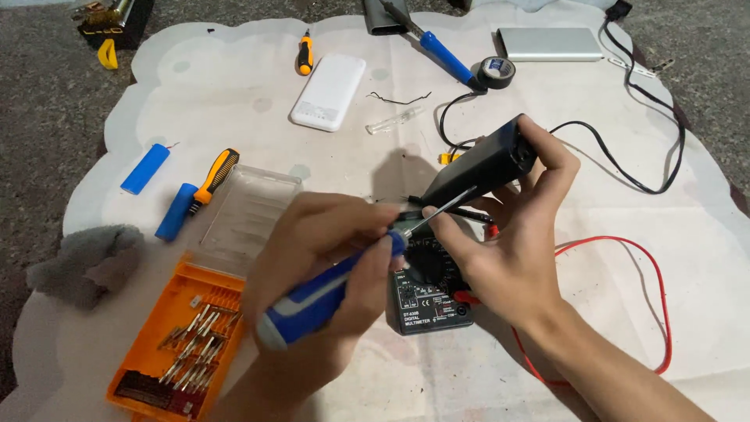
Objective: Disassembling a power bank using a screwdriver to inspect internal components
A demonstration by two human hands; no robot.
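Left hand (320, 258) drives blue screwdriver (328, 293) into black box (480, 168) beside orange bit case (183, 328).

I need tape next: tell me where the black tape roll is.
The black tape roll lies at the top of the head view, right of centre, between the blue-handled soldering iron and the silver power bank.

A blue-and-white screwdriver (332, 293) points its thin shaft up into a tilted black box (480, 168), above the black multimeter (430, 293).

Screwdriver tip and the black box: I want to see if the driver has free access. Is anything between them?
Nothing visible does. The screwdriver in the left hand runs straight to the black box, held up by the right hand.
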